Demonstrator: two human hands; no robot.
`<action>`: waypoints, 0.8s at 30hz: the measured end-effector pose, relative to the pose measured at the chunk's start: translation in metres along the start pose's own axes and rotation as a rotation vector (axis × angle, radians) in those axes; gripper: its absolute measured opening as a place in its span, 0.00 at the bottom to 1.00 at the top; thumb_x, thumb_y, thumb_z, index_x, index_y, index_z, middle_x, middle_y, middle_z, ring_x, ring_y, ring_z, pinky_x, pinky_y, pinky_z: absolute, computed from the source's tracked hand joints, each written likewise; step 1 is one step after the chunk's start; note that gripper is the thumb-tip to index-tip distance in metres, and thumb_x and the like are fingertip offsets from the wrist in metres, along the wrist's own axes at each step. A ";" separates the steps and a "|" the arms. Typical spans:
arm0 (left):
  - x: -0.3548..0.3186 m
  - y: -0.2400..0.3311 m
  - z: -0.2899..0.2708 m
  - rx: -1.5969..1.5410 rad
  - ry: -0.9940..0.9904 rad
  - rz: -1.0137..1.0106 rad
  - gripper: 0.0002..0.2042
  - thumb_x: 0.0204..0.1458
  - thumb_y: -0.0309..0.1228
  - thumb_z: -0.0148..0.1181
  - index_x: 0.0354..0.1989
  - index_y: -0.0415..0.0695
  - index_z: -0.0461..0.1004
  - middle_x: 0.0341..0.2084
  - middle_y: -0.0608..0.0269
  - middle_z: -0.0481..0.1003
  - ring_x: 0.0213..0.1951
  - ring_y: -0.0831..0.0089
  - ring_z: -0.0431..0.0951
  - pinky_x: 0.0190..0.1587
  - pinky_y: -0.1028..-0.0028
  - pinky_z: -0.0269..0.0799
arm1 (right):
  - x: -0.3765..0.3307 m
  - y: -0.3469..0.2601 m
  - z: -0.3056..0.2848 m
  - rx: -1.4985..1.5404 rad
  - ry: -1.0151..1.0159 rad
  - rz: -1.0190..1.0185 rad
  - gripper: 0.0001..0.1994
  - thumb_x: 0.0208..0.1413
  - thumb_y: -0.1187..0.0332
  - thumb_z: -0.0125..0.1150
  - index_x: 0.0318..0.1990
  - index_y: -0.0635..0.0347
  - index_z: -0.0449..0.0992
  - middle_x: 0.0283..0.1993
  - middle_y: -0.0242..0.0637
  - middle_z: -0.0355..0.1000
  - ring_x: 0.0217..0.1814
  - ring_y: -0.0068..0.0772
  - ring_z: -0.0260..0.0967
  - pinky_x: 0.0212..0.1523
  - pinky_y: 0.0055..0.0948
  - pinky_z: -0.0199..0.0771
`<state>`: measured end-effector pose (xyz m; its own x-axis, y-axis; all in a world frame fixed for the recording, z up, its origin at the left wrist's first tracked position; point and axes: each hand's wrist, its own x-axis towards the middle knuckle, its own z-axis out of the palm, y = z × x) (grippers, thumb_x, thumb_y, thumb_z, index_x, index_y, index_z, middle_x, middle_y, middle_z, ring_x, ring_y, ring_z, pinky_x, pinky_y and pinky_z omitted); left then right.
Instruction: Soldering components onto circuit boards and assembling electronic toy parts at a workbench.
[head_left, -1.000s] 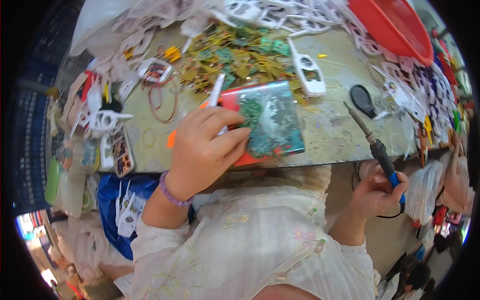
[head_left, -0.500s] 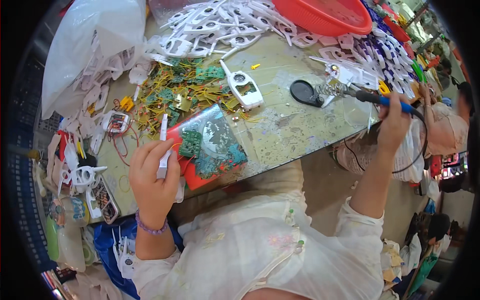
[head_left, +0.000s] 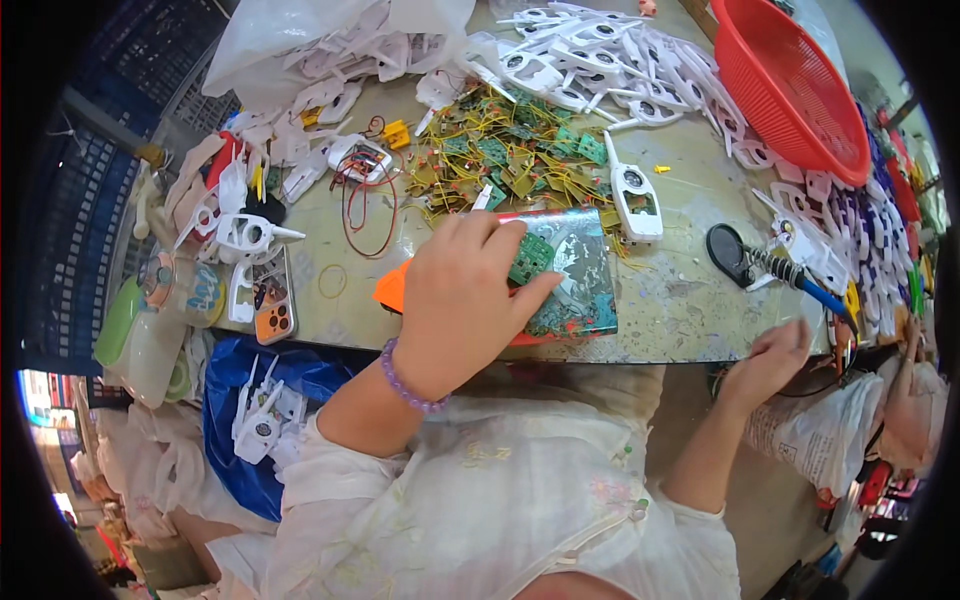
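Observation:
My left hand (head_left: pixel 462 290) is closed, back up, over a dark, worn pad (head_left: pixel 590 270) with a red edge. It grips a white plastic casing (head_left: pixel 484 197), mostly hidden under the palm, its slim tip poking out past the fingers. A green circuit board (head_left: pixel 530 258) shows between forefinger and thumb. My right hand (head_left: pixel 770 362) is by the table's front edge, fingers curled together and slightly blurred, with nothing visible in them. Beyond it, the blue-handled soldering iron (head_left: pixel 822 297) rests in the coil of its stand (head_left: pixel 733 255).
Wired circuit boards (head_left: pixel 510 150) are heaped behind the pad. White casings (head_left: pixel 610 65) and a red basket (head_left: pixel 800 95) stand farther back. One white casing (head_left: pixel 633 195) lies right of the pad. A phone (head_left: pixel 274 300) is at left; a blue bag (head_left: pixel 235 420) hangs below the edge.
My right hand has let go of the soldering iron, now in its stand, and drawn back to the table edge. My left hand has turned palm down over the pad, still gripping the casing.

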<state>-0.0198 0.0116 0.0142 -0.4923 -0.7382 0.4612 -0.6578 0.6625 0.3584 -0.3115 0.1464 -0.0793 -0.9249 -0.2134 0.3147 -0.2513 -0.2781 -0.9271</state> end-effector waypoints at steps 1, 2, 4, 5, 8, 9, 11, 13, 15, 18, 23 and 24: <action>0.004 0.003 -0.002 0.047 -0.040 -0.004 0.18 0.41 0.41 0.67 0.37 0.42 0.76 0.31 0.58 0.73 0.36 0.59 0.74 0.36 0.64 0.70 | -0.018 0.003 0.002 0.017 -0.033 0.029 0.16 0.59 0.73 0.52 0.53 0.65 0.61 0.23 0.24 0.57 0.23 0.12 0.50 0.21 0.15 0.48; 0.006 0.003 0.000 0.090 -0.086 -0.001 0.18 0.41 0.42 0.67 0.37 0.42 0.76 0.30 0.58 0.73 0.35 0.60 0.74 0.35 0.64 0.70 | -0.033 0.003 0.005 0.016 -0.116 0.025 0.15 0.59 0.73 0.51 0.53 0.65 0.62 0.24 0.24 0.58 0.23 0.12 0.51 0.22 0.14 0.49; 0.009 -0.002 -0.001 0.109 -0.135 -0.010 0.19 0.41 0.42 0.66 0.37 0.42 0.76 0.29 0.58 0.73 0.34 0.60 0.74 0.34 0.64 0.70 | -0.056 -0.004 0.011 0.059 -0.295 0.015 0.13 0.59 0.75 0.51 0.51 0.64 0.65 0.29 0.26 0.62 0.26 0.12 0.54 0.25 0.13 0.54; 0.010 -0.003 -0.001 0.128 -0.183 -0.018 0.19 0.41 0.42 0.66 0.38 0.42 0.76 0.29 0.59 0.74 0.32 0.59 0.74 0.33 0.63 0.70 | -0.063 -0.006 0.014 0.060 -0.355 -0.004 0.13 0.58 0.76 0.51 0.51 0.64 0.65 0.30 0.27 0.63 0.27 0.12 0.55 0.27 0.13 0.56; 0.010 -0.007 -0.005 0.060 -0.129 -0.007 0.14 0.41 0.36 0.65 0.34 0.41 0.76 0.29 0.56 0.75 0.33 0.61 0.76 0.33 0.65 0.72 | -0.074 -0.019 0.024 0.092 -0.523 -0.031 0.12 0.56 0.79 0.53 0.48 0.64 0.67 0.35 0.30 0.66 0.32 0.15 0.60 0.34 0.15 0.62; 0.009 -0.009 -0.008 0.058 -0.128 -0.002 0.14 0.41 0.36 0.65 0.34 0.41 0.76 0.29 0.56 0.75 0.33 0.61 0.76 0.33 0.65 0.72 | -0.076 -0.023 0.027 0.082 -0.573 -0.043 0.12 0.55 0.80 0.53 0.48 0.64 0.68 0.36 0.30 0.67 0.32 0.16 0.61 0.35 0.15 0.62; 0.005 -0.017 -0.021 -0.295 -0.091 -0.094 0.14 0.42 0.30 0.62 0.38 0.40 0.76 0.32 0.54 0.77 0.38 0.66 0.78 0.38 0.70 0.73 | -0.077 -0.031 0.037 0.100 -0.593 -0.051 0.11 0.54 0.81 0.54 0.46 0.65 0.69 0.37 0.32 0.67 0.34 0.18 0.62 0.37 0.16 0.63; -0.003 -0.031 -0.027 -0.520 -0.169 -0.218 0.18 0.43 0.25 0.57 0.46 0.38 0.73 0.39 0.55 0.77 0.44 0.70 0.77 0.46 0.74 0.71 | -0.074 -0.042 0.048 0.089 -0.758 -0.057 0.09 0.54 0.81 0.55 0.43 0.66 0.71 0.38 0.34 0.68 0.35 0.19 0.62 0.38 0.17 0.63; -0.017 -0.051 -0.025 -1.042 -0.102 -0.252 0.21 0.44 0.22 0.53 0.51 0.35 0.68 0.44 0.56 0.75 0.49 0.72 0.74 0.53 0.73 0.66 | -0.072 -0.058 0.066 0.110 -0.937 0.084 0.08 0.54 0.80 0.56 0.42 0.65 0.72 0.41 0.35 0.68 0.40 0.20 0.65 0.40 0.19 0.65; -0.027 -0.067 -0.022 -1.289 -0.167 -0.215 0.24 0.46 0.19 0.49 0.56 0.32 0.62 0.52 0.53 0.69 0.55 0.69 0.68 0.60 0.68 0.60 | -0.069 -0.084 0.104 0.196 -1.236 0.428 0.16 0.54 0.79 0.57 0.51 0.63 0.68 0.45 0.34 0.68 0.47 0.21 0.67 0.40 0.21 0.69; -0.032 -0.077 -0.021 -1.324 -0.193 -0.112 0.25 0.45 0.20 0.51 0.57 0.33 0.61 0.57 0.47 0.65 0.62 0.62 0.62 0.64 0.62 0.52 | -0.075 -0.097 0.152 0.058 -1.557 0.374 0.23 0.52 0.78 0.56 0.57 0.62 0.63 0.43 0.36 0.68 0.46 0.23 0.69 0.39 0.21 0.71; -0.032 -0.083 -0.021 -1.297 -0.226 -0.065 0.26 0.43 0.21 0.53 0.56 0.36 0.64 0.58 0.48 0.64 0.64 0.60 0.58 0.65 0.61 0.49 | -0.073 -0.096 0.158 -0.115 -1.582 0.299 0.26 0.49 0.75 0.58 0.58 0.62 0.63 0.43 0.42 0.70 0.44 0.29 0.71 0.41 0.26 0.72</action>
<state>0.0620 -0.0170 -0.0133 -0.6474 -0.6944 0.3141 0.2748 0.1717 0.9460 -0.1746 0.0405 0.0189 0.2461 -0.9677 -0.0544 -0.2114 0.0012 -0.9774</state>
